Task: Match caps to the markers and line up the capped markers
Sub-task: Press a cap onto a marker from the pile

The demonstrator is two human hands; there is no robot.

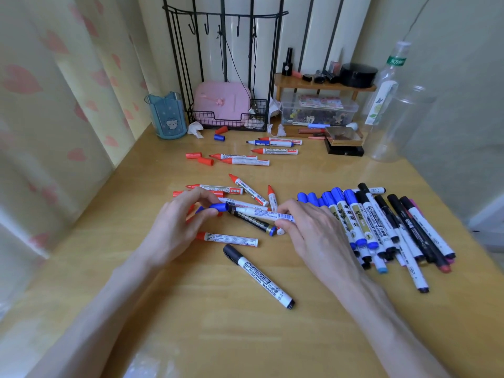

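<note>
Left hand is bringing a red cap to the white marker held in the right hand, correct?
No: the head view shows the cap in the left hand is blue, not red. It is at the end of the white marker that the right hand holds.

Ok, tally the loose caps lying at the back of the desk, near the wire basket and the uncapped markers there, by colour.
red caps: 3
blue caps: 1
Total: 4
</note>
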